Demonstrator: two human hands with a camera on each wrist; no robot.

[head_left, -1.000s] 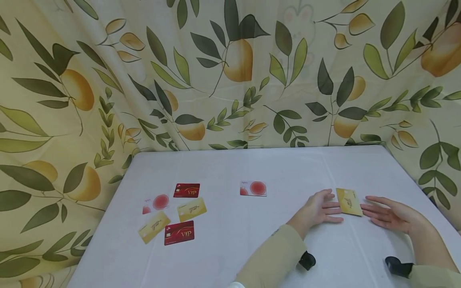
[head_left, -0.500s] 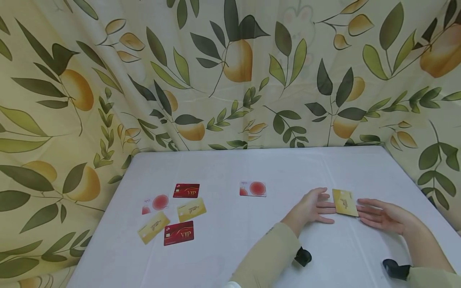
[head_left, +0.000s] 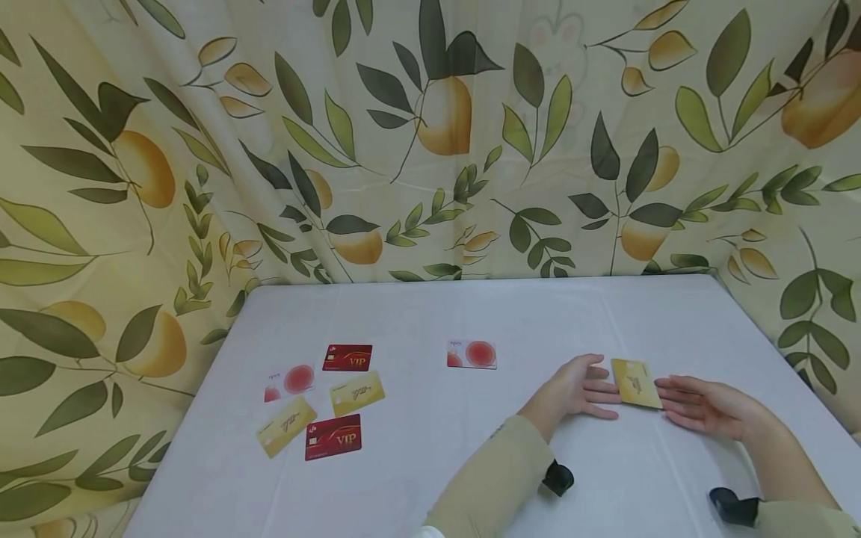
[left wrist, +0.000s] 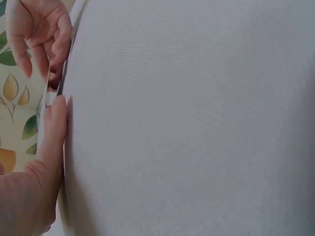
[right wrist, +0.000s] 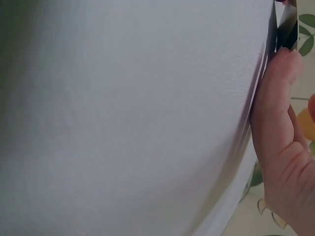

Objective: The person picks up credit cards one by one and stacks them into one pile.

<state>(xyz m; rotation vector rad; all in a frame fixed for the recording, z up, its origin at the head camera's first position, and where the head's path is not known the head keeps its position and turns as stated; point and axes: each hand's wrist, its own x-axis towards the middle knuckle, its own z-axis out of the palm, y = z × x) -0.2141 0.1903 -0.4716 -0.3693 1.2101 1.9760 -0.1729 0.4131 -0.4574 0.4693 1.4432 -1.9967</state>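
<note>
Cream cloth printed with leaves and orange fruit forms the curtain (head_left: pixel 430 202) behind a white-covered desk (head_left: pixel 430 418). The left hand (head_left: pixel 570 388) and right hand (head_left: pixel 711 407) face each other toward the desk's right side, fingers extended, tips meeting opposite sides of a gold card (head_left: pixel 635 383) between them; whether the tips reach beneath it cannot be told. Well to the left lies a lone pale card (head_left: pixel 472 354) with a red disc; farther left, a loose group comprises two red VIP cards (head_left: pixel 333 437), two more gold cards (head_left: pixel 357 393) and another pale card (head_left: pixel 289 382). Unequal pressure from the two sides would probably turn or tip the gold card; slack contact could let it slip, and hard squeezing could bow it. The card is well inside the desk's far edge, while the right forearm (head_left: pixel 797 463) nears the right edge. Bare cloth between the left hand and the lone pale card offers sideways room.
</note>
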